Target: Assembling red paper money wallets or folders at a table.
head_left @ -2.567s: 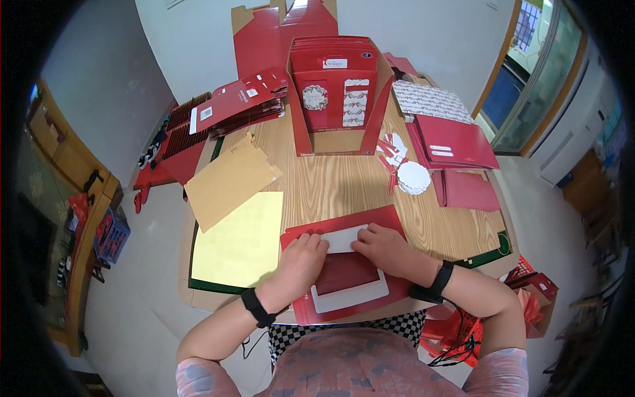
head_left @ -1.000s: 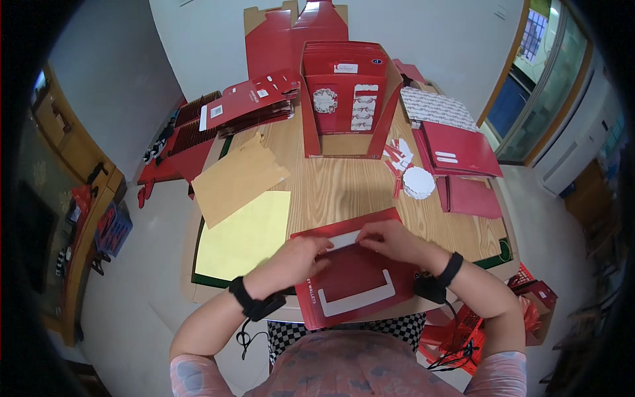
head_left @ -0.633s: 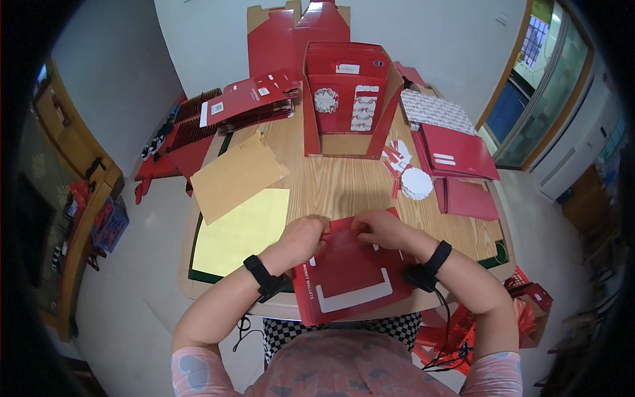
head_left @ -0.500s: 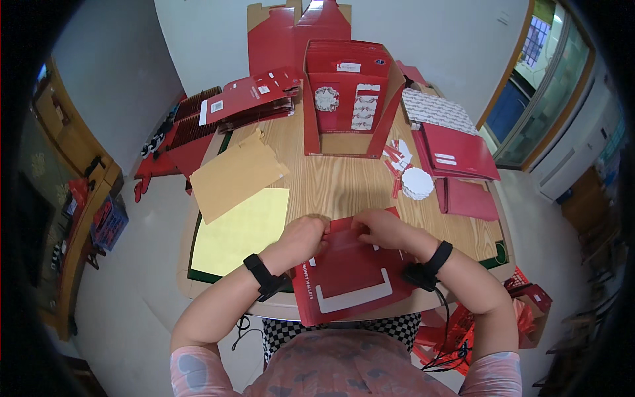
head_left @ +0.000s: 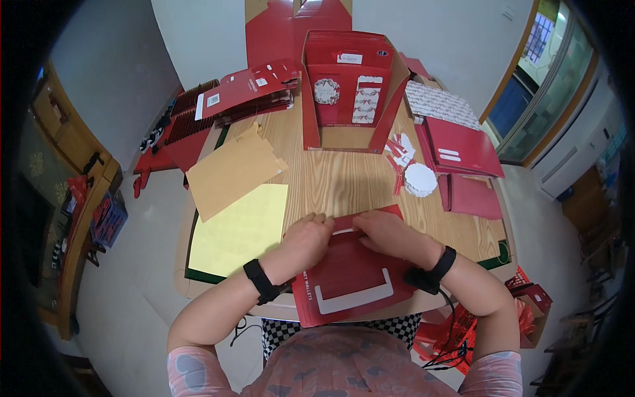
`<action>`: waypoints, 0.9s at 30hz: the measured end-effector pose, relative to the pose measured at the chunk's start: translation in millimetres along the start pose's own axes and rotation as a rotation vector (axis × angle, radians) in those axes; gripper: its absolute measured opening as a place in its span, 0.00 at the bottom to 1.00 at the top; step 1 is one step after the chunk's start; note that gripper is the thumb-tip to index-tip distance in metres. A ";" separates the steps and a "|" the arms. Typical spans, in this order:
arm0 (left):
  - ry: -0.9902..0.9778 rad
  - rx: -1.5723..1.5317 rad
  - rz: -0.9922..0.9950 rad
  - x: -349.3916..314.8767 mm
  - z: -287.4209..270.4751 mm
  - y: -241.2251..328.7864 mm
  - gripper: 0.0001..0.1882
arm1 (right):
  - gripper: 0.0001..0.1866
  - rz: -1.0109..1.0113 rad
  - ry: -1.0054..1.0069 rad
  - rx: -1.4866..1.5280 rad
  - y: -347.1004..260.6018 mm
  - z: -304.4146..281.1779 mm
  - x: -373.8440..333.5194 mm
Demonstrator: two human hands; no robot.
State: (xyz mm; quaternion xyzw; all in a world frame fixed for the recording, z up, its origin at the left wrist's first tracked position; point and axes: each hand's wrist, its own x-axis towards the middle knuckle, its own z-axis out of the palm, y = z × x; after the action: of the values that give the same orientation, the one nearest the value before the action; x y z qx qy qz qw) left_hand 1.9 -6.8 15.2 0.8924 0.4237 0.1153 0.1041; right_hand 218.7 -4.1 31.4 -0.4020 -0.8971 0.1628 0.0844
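- Tan card [head_left: 231, 177] overlapping far edge of yellow sheet [head_left: 241, 231], table's left side.
- Left hand [head_left: 307, 241]: fingers curled at red panel's far edge; grip cannot be told.
- Red panel [head_left: 350, 271]: flat at table's near edge, before the person; white U-shape toward its near side.
- Right hand [head_left: 383, 233]: bent fingers on panel's far part; grip likewise unclear.
- White scalloped discs [head_left: 420, 180]: beyond right hand.

The left hand [head_left: 308, 241] and right hand [head_left: 382, 233] partly cover the red card sheet [head_left: 350, 268], the upper frame edge crops the red cardboard panel [head_left: 274, 43], and print on the barcode label [head_left: 213, 100] is illegibly small.
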 end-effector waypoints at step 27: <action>-0.095 0.368 0.232 -72.7 8.5 27.3 0.33 | 0.28 -0.144 -0.016 -0.434 -13.5 23.0 -66.6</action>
State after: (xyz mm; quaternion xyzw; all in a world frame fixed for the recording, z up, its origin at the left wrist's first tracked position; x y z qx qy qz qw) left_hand -20.3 -81.2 6.3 0.9435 0.3269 0.0049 -0.0547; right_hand 247.0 -67.5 13.4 -0.3446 -0.9380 -0.0373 0.0001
